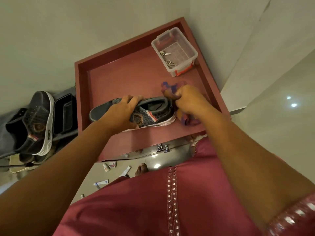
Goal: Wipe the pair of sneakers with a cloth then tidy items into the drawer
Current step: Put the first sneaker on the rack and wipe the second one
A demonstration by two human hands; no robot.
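- Far left, the second sneaker (pixel 36 123) sits on a rack (pixel 10 150), apart from the work.
- The left hand (pixel 123 110) curls over the sneaker (pixel 150 114) in the open drawer (pixel 119 68), steadying it.
- The right hand (pixel 186 97) bunches the cloth (pixel 172 86) against the heel.
- Wiping looks underway.
- Tubes (pixel 101 182) on the floor likely need tidying.
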